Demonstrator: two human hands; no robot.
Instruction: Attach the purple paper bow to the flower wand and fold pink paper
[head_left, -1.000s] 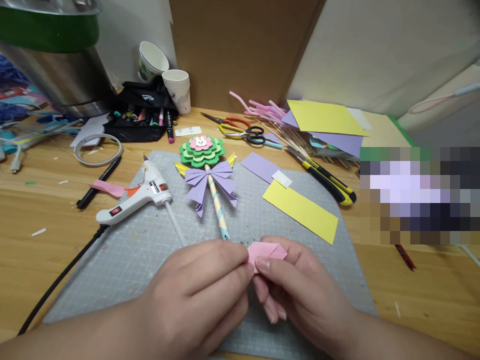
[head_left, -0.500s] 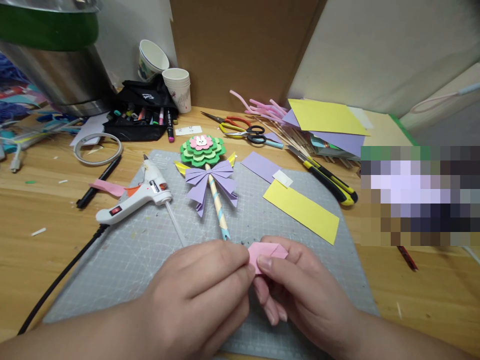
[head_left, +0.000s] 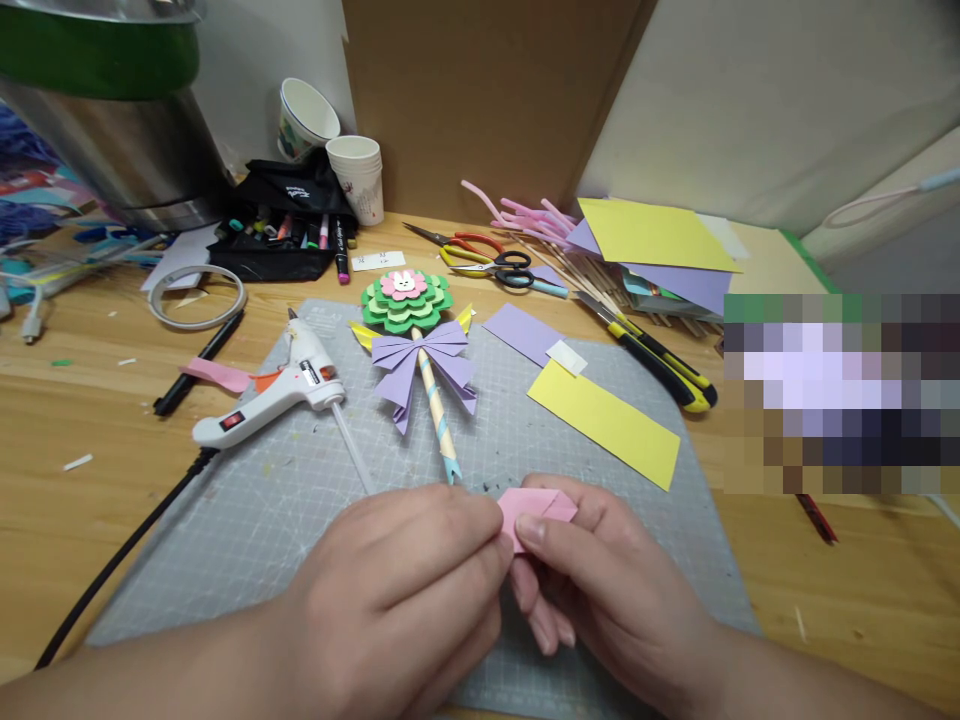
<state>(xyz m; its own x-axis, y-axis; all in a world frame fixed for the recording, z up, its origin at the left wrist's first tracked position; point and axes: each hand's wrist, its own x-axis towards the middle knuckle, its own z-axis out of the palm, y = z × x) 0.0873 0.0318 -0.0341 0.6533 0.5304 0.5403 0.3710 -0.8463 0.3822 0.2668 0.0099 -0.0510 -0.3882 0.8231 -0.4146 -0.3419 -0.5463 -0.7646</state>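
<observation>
Both my hands meet over the near edge of a grey cutting mat (head_left: 300, 500). My left hand (head_left: 405, 590) and my right hand (head_left: 607, 590) pinch a small folded pink paper piece (head_left: 536, 506) between thumbs and fingertips, with most of it hidden behind my fingers. Just beyond lies a paper flower wand (head_left: 417, 340): green layered petals, a pink centre, a purple bow and a striped stick pointing towards my hands. A white hot glue gun (head_left: 277, 395) lies to its left on the mat.
A yellow paper strip (head_left: 604, 422) and a purple one (head_left: 521, 332) lie on the mat's right. Behind are scissors (head_left: 480, 258), a utility knife (head_left: 660, 362), stacked coloured paper (head_left: 652, 250), a black marker case (head_left: 281, 235), paper cups (head_left: 358, 178) and a tape roll (head_left: 196, 297).
Almost nothing differs: my hands and the pink paper have sunk very slightly lower in view, still pinched the same way.
</observation>
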